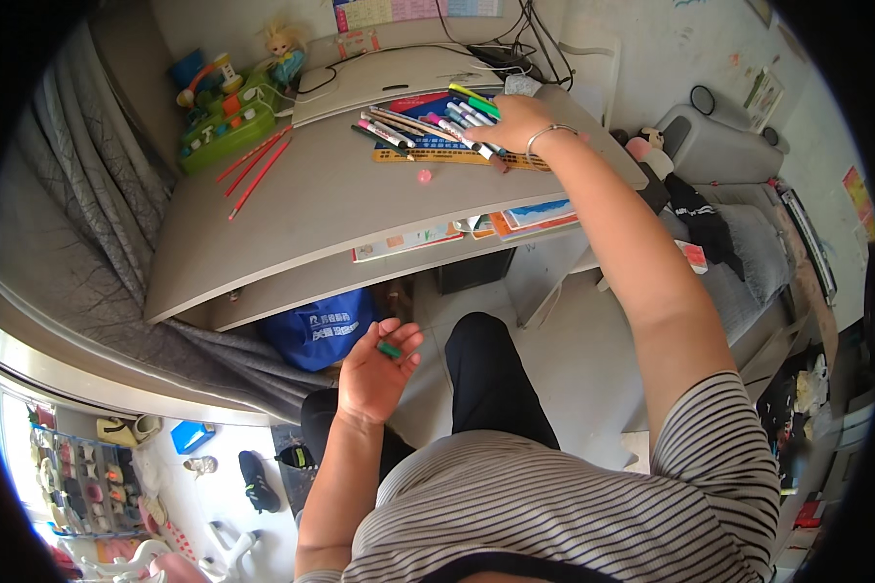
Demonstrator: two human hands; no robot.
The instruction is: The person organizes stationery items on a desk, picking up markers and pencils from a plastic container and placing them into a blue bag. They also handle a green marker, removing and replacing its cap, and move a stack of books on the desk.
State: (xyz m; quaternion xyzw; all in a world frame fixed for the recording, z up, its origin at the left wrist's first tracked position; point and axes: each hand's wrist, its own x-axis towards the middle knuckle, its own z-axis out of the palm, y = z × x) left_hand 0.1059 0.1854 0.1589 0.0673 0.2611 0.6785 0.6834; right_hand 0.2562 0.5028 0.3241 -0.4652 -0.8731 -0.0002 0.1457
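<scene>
My left hand (379, 368) is raised before the desk's front edge, palm up with fingers curled. A small green cylinder (389, 350), possibly a pen cap, is held in its fingers. My right hand (517, 124) is over a pile of pens on the desk. Its fingertips meet a bright green marker (484, 108), and the thumb reaches onto the white-barrelled markers (466, 116); whether it grips anything is hidden. A yellow-green highlighter (469, 93) lies behind. Wooden pencils (397, 120) and a dark green pencil (383, 142) are left of the hand.
Three red pencils (255, 175) lie on the desk (314, 189) at left, near a green plastic toy (230, 116). A pink ball (424, 176) sits in front of the pens. Books (408, 242) fill part of the shelf below. A blue bag (321, 328) stands under the desk.
</scene>
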